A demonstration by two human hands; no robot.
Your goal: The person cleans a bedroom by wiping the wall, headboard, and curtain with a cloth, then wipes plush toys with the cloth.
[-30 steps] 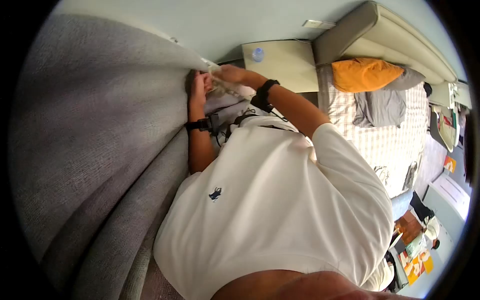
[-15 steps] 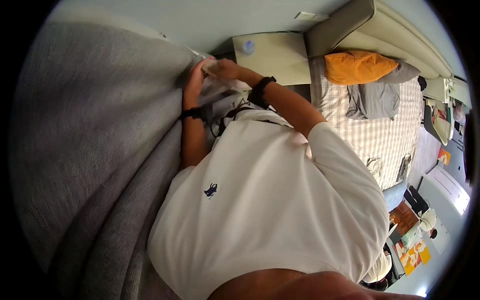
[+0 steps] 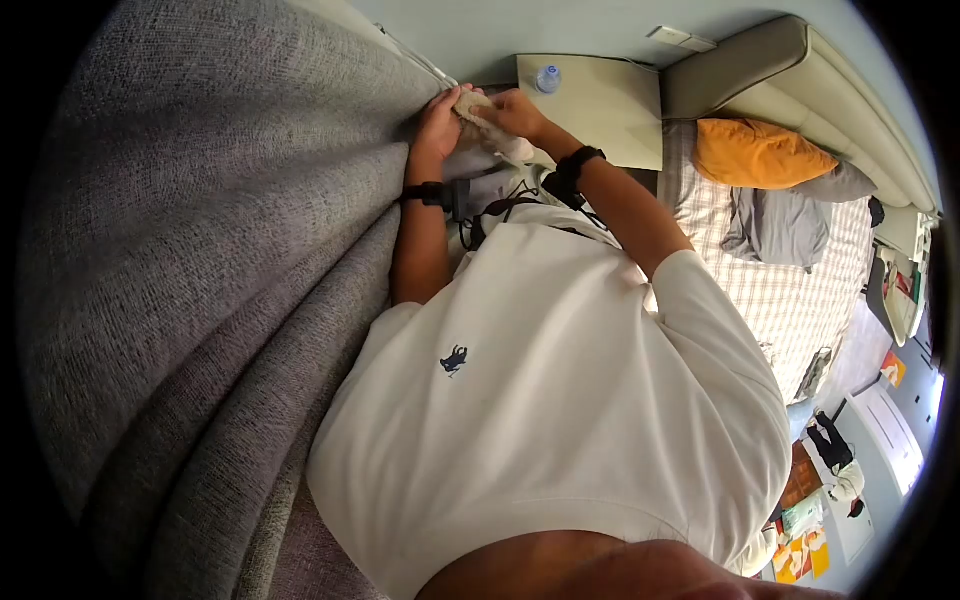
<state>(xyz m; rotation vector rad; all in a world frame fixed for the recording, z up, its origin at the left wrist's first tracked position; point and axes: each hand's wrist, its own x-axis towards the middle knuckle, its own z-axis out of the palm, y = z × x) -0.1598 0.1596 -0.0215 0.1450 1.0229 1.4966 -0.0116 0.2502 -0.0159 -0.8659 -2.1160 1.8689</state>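
Observation:
My right hand (image 3: pixel 516 112) grips a crumpled beige cloth (image 3: pixel 476 106) with bent fingers, close to the wall. Against the cloth's left side is my left hand (image 3: pixel 437 122), its fingers curled near the end of a white cord (image 3: pixel 428 66). What those fingers close on is hidden. Beside my left hand and forearm hangs a thick grey curtain (image 3: pixel 230 190) in deep folds. Pale, partly see-through material (image 3: pixel 490 180) shows below the hands, in front of my shirt. A black band sits on each wrist.
A cream bedside table (image 3: pixel 600 110) with a clear plastic bottle (image 3: pixel 548 79) stands right of my hands. Farther right is a bed with a checked sheet (image 3: pixel 780 290), an orange pillow (image 3: pixel 760 153) and grey fabric (image 3: pixel 780 228). A person (image 3: pixel 838 460) stands in the far background.
The view has shifted, so the hands, bedside table and bed appear farther right. My right hand has moved slightly away from the left, and more of the beige cloth shows between them.

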